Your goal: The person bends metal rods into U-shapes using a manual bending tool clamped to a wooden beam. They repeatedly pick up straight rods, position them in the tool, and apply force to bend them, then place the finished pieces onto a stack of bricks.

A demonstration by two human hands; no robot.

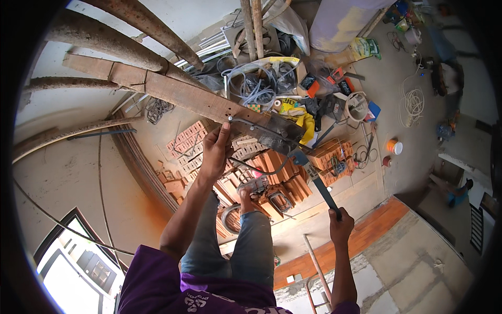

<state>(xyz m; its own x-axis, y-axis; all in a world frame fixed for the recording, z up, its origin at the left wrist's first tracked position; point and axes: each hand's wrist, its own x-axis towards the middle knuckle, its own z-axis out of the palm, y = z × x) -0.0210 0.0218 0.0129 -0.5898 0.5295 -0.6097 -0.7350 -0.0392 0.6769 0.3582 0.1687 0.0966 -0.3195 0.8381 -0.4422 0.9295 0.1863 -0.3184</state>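
Rough wooden plank [183, 94] carries a bent metal rod [242, 121]; down on the floor [384, 78] there's bricks [191, 140], a white cable coil [414, 106] and an orange-white tub [395, 147].

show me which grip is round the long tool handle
The right grip, low on the right and closed around the tool handle; the left grip is instead up at the wooden plank.

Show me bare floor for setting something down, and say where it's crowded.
Bare floor shows between the blue item and the coiled white cable; another patch lies between that coil and the orange-and-white tub. Crowded spots: beneath the left hand, with stacked bricks, and beyond the wooden plank, with tangled clear tubing.
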